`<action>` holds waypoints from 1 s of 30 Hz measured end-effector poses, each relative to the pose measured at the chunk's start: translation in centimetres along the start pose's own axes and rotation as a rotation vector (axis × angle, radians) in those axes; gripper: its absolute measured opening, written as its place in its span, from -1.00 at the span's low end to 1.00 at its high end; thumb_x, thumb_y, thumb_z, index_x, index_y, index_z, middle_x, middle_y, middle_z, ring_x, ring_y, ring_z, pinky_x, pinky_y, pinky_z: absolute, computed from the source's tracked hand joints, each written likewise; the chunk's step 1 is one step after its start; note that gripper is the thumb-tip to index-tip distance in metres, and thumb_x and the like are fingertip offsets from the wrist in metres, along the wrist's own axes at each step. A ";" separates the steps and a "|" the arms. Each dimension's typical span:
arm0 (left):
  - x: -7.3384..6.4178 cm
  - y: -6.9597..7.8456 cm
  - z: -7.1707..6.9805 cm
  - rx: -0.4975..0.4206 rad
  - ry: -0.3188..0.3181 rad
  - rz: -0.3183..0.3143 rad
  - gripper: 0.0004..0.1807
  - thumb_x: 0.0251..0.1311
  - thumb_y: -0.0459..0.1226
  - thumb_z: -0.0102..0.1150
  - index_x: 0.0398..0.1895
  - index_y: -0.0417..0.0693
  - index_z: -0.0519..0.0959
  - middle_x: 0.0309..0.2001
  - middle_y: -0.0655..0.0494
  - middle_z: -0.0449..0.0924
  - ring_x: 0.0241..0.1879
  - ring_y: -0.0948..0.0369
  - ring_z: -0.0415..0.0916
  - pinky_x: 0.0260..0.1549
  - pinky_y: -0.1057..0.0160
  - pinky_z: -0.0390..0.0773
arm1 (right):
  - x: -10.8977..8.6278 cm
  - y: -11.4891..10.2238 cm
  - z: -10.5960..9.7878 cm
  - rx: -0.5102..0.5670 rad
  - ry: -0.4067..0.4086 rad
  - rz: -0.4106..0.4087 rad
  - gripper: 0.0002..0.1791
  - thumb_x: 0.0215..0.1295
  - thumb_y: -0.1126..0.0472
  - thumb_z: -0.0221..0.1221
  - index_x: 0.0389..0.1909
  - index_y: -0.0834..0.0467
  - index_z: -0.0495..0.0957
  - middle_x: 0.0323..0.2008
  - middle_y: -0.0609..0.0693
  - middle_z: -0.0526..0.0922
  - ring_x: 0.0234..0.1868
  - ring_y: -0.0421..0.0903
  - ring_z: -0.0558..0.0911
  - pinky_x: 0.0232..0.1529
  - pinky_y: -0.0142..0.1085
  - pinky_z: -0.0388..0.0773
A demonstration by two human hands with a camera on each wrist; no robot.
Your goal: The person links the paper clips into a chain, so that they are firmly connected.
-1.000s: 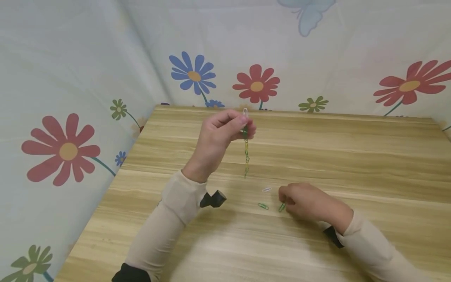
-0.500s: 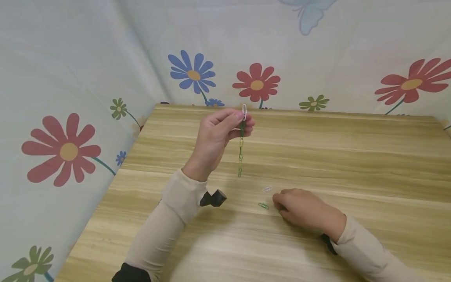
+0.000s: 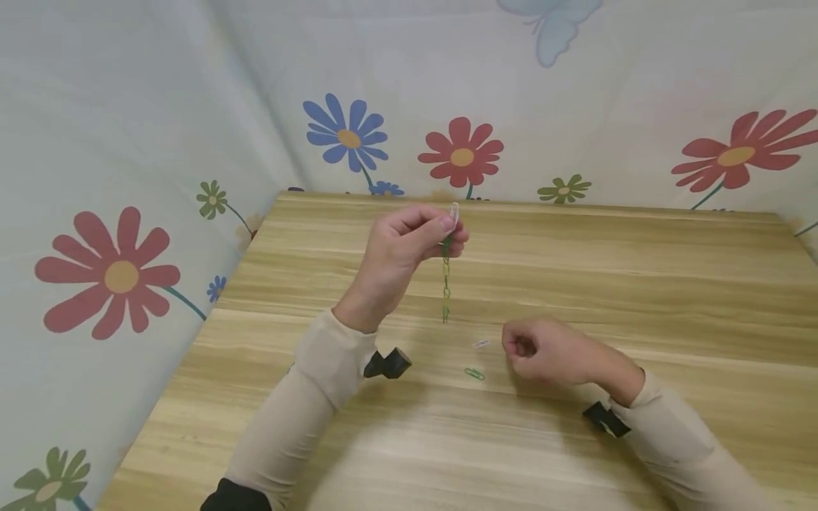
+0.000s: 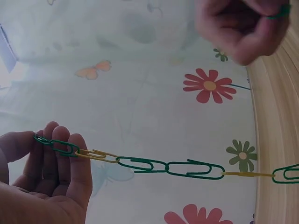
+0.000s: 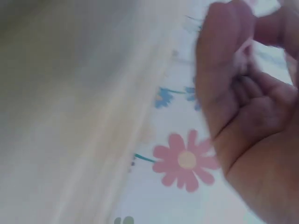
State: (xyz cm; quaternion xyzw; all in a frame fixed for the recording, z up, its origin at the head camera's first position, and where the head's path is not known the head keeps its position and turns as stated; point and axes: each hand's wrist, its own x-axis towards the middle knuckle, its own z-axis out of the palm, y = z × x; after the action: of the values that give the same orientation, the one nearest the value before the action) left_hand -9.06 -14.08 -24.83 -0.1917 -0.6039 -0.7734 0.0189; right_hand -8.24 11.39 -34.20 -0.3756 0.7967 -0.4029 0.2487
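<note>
My left hand (image 3: 402,245) is raised over the table and pinches a white paper clip (image 3: 454,212) between thumb and fingers. From it hangs a chain of linked green and yellow paper clips (image 4: 195,170), stretched straight down. Low over the table, to the right, my right hand (image 3: 554,353) has its fingers curled. The left wrist view shows a green paper clip (image 4: 279,13) pinched at its fingertips. On the table beside that hand lie a loose white paper clip (image 3: 481,344) and a loose green paper clip (image 3: 474,374).
The wood-grain table (image 3: 613,284) fills the lower view. A flower-printed cloth (image 3: 396,64) stands behind its far edge and along its left side. Each sleeve carries a black wrist mount (image 3: 387,363).
My right hand picked a green paper clip off the table and lifted slightly with it. The left hand stays raised with the chain, which sways a little.
</note>
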 end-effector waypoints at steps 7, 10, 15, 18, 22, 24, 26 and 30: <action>-0.1 -0.1 0.5 0.010 -0.070 -0.003 -0.81 0.34 -0.47 0.13 -0.30 -0.04 0.68 -0.29 0.00 0.65 -0.27 0.12 0.62 -0.10 0.07 0.66 | -0.6 -1.7 -3.6 0.520 0.091 -0.360 -0.87 0.30 0.59 -0.01 -0.31 0.32 0.38 -0.48 0.11 0.56 -0.53 -0.04 0.65 -0.50 -0.15 0.67; -0.3 -0.2 0.9 0.006 -0.099 -0.029 -0.80 0.35 -0.48 0.12 -0.31 -0.04 0.67 -0.30 0.01 0.64 -0.30 0.12 0.61 -0.12 0.10 0.65 | -0.4 -2.8 -4.4 0.579 0.142 -0.449 -0.88 0.32 0.60 -0.02 -0.28 0.35 0.39 -0.46 0.14 0.58 -0.51 -0.02 0.68 -0.49 -0.15 0.68; -0.8 -0.4 1.8 0.027 -0.174 -0.100 -0.87 0.37 -0.45 0.10 -0.31 -0.12 0.61 -0.34 0.00 0.61 -0.34 0.13 0.59 -0.14 0.11 0.64 | 0.1 -4.8 -5.1 0.507 0.293 -0.459 -0.88 0.34 0.60 0.00 -0.27 0.38 0.45 -0.51 0.18 0.56 -0.54 0.01 0.66 -0.45 -0.19 0.67; -1.0 -0.4 2.2 0.037 -0.207 -0.140 -0.91 0.39 -0.42 0.09 -0.26 -0.21 0.60 -0.33 -0.02 0.59 -0.35 0.12 0.59 -0.14 0.10 0.65 | 0.4 -6.1 -5.3 0.429 0.385 -0.427 -0.89 0.35 0.58 0.04 -0.26 0.38 0.51 -0.51 0.21 0.56 -0.54 0.02 0.64 -0.42 -0.22 0.67; -1.2 -0.2 2.4 0.052 -0.197 -0.163 -0.91 0.40 -0.42 0.09 -0.21 -0.29 0.59 -0.30 -0.02 0.60 -0.34 0.11 0.59 -0.16 0.08 0.66 | 0.8 -7.8 -5.7 0.321 0.483 -0.373 -0.91 0.35 0.53 0.11 -0.29 0.34 0.56 -0.50 0.19 0.59 -0.54 0.01 0.65 -0.41 -0.26 0.66; -1.2 -0.1 2.4 0.064 -0.184 -0.165 -0.90 0.41 -0.43 0.09 -0.20 -0.31 0.58 -0.31 -0.02 0.59 -0.34 0.11 0.59 -0.16 0.07 0.67 | 0.9 -8.5 -5.8 0.278 0.510 -0.365 -0.92 0.35 0.50 0.13 -0.30 0.32 0.57 -0.51 0.18 0.60 -0.54 0.00 0.64 -0.41 -0.28 0.64; -1.2 -0.1 2.3 0.075 -0.178 -0.166 -0.89 0.42 -0.43 0.08 -0.20 -0.34 0.57 -0.32 -0.02 0.57 -0.33 0.10 0.58 -0.16 0.05 0.67 | 1.1 -9.1 -5.9 0.248 0.524 -0.370 -0.93 0.35 0.48 0.15 -0.31 0.31 0.58 -0.52 0.16 0.60 -0.54 0.00 0.63 -0.43 -0.29 0.62; -1.1 0.2 2.2 0.086 -0.177 -0.162 -0.87 0.42 -0.40 0.09 -0.20 -0.34 0.57 -0.35 -0.04 0.53 -0.32 0.09 0.55 -0.16 0.02 0.67 | 1.4 -9.8 -6.0 0.226 0.537 -0.388 -0.94 0.35 0.48 0.15 -0.31 0.33 0.57 -0.54 0.14 0.60 -0.54 -0.01 0.62 -0.47 -0.32 0.56</action>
State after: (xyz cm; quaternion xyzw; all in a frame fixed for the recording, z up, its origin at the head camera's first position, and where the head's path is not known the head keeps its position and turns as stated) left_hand -7.40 -12.25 -24.59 -0.2090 -0.6494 -0.7258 -0.0886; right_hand -9.35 9.13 -22.92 -0.3708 0.6976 -0.6129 -0.0110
